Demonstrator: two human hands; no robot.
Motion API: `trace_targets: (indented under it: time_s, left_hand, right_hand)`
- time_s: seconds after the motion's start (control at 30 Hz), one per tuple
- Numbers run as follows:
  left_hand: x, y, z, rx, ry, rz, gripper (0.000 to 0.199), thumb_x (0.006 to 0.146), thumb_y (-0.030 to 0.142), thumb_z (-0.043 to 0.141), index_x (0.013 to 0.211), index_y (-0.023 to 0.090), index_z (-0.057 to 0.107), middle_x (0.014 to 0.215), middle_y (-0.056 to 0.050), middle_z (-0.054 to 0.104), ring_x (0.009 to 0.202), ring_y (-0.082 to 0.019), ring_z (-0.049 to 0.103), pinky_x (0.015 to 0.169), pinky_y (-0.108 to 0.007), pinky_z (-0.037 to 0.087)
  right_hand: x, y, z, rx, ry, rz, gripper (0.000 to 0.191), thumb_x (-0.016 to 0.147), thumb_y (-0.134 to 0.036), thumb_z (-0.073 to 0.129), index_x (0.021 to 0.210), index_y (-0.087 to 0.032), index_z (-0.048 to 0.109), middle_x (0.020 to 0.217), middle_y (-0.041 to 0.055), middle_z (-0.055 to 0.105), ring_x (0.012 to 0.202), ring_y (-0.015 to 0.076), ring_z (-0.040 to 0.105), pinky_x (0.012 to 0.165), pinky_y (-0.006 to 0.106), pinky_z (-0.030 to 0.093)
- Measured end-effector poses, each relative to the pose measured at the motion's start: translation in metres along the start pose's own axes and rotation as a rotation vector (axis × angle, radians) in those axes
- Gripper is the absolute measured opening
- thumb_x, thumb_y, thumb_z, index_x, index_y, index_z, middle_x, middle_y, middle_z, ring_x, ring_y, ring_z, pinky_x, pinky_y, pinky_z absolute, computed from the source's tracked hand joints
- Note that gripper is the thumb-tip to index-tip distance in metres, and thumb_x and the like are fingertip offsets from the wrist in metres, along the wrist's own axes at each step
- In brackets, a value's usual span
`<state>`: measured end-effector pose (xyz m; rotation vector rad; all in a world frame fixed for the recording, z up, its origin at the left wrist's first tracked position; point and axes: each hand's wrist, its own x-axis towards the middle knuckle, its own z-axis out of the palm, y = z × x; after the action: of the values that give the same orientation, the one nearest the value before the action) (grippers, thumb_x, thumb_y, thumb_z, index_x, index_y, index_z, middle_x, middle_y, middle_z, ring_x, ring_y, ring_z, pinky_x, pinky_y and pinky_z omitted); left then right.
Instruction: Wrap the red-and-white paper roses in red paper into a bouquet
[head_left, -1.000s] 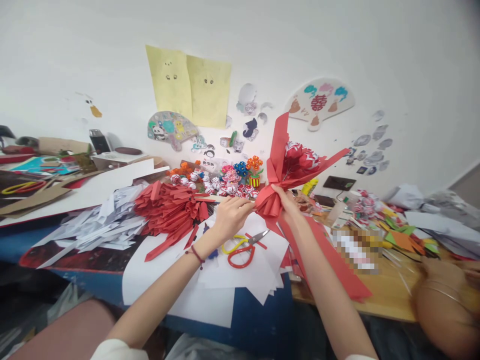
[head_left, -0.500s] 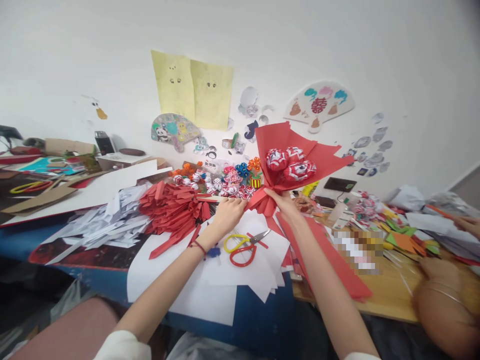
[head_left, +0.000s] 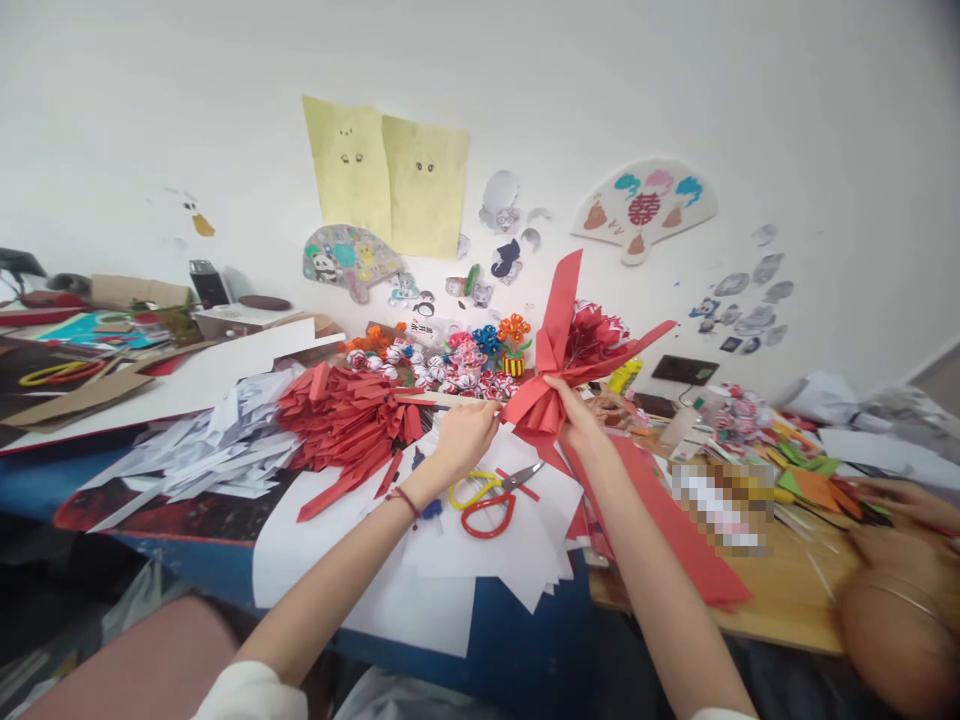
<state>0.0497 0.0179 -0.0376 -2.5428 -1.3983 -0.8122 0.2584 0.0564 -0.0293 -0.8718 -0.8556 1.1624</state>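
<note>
My right hand (head_left: 571, 415) is closed around the gathered neck of a paper-flower bouquet (head_left: 559, 345) wrapped in red paper. Its red and white flowers (head_left: 596, 325) show from the side, partly hidden by a fold of the wrapping. To the left, my left hand (head_left: 469, 435) is closed, its fingertips pinching a pointed end of the red paper at the neck. Below both hands, scissors (head_left: 499, 500) with one yellow and one red handle loop lie on white paper sheets (head_left: 442, 560).
Red folded strips (head_left: 345, 420) and white strips (head_left: 217, 440) are heaped on the left. Behind stand small paper flowers (head_left: 450, 370). A red sheet (head_left: 667, 530) lies on the right. Another person's arm (head_left: 896, 590) is at the far right, beside coloured paper pieces (head_left: 814, 485).
The bouquet has turned in my right hand, so its flowers now face away to the right and the wrapping's side shows. My left hand stays at the neck. The other person's arm has shifted slightly.
</note>
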Motion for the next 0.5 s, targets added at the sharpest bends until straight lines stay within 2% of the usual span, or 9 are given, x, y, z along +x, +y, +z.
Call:
trace_targets:
  time_s: [0.23,0.4,0.5]
  left_hand:
    - [0.008,-0.007,0.007,0.041,-0.068,0.015,0.027,0.098,0.022,0.039,0.109,0.02,0.064,0.1,-0.009,0.074,0.093,-0.023,0.069,0.08,-0.032,0.046]
    - [0.02,-0.017,0.026,0.069,-0.147,0.02,0.023,0.096,0.023,0.043,0.103,0.016,0.065,0.096,-0.013,0.073,0.092,-0.026,0.069,0.085,-0.038,0.046]
    - [0.029,-0.027,0.038,0.059,-0.191,0.024,0.019,0.092,0.02,0.05,0.106,0.017,0.064,0.101,-0.013,0.072,0.099,-0.026,0.068,0.091,-0.039,0.045]
  right_hand:
    - [0.005,0.001,-0.006,-0.064,-0.038,-0.015,0.033,0.064,-0.035,0.084,0.09,-0.022,0.068,0.093,0.0018,0.076,0.076,0.018,0.07,0.07,0.029,0.061]
    - [0.015,0.008,-0.007,-0.172,-0.078,-0.145,0.038,0.065,-0.038,0.084,0.095,-0.021,0.068,0.103,0.0022,0.075,0.089,0.018,0.07,0.081,0.028,0.058]
    - [0.022,0.018,-0.009,-0.259,-0.072,-0.233,0.039,0.064,-0.04,0.084,0.094,-0.021,0.068,0.104,0.0016,0.074,0.097,0.0191,0.069,0.088,0.03,0.055]
